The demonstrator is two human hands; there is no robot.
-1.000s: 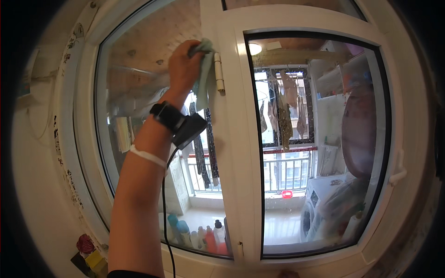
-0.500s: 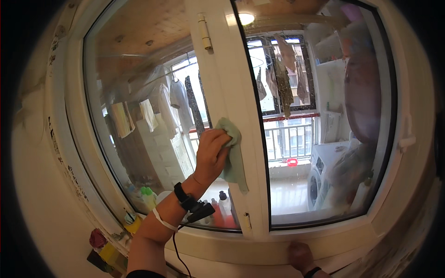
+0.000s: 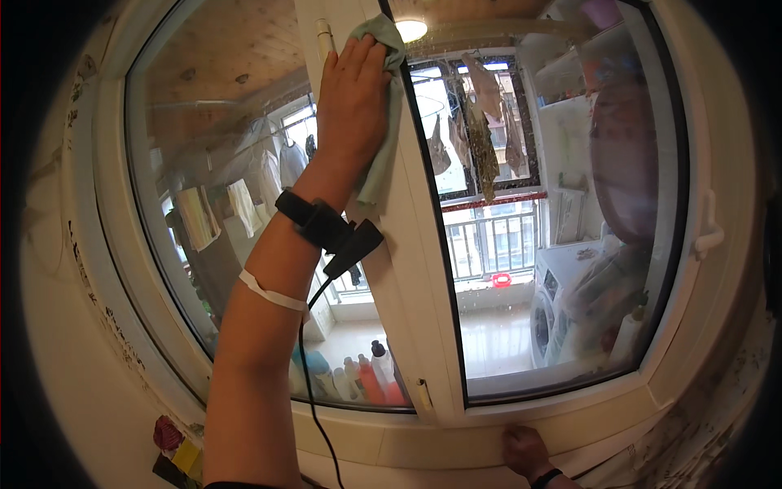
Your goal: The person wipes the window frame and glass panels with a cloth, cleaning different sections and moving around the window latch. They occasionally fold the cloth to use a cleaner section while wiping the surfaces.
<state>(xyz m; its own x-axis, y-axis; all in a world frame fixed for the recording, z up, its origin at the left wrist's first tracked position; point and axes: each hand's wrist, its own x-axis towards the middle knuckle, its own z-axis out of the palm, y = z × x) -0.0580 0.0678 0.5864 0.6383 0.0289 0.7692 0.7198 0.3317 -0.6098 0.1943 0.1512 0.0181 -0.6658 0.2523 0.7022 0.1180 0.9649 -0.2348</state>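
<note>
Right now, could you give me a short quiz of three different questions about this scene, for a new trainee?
1. True or false: the left hand presses a pale green cloth against the white centre post of the window.
2. Where does the right hand rest? A) on the window handle B) on the white sill C) on the bottles
3. Fill in: a black ____ with a cable sits on the left wrist.

Key: 1 true; 2 B; 3 band.
</note>
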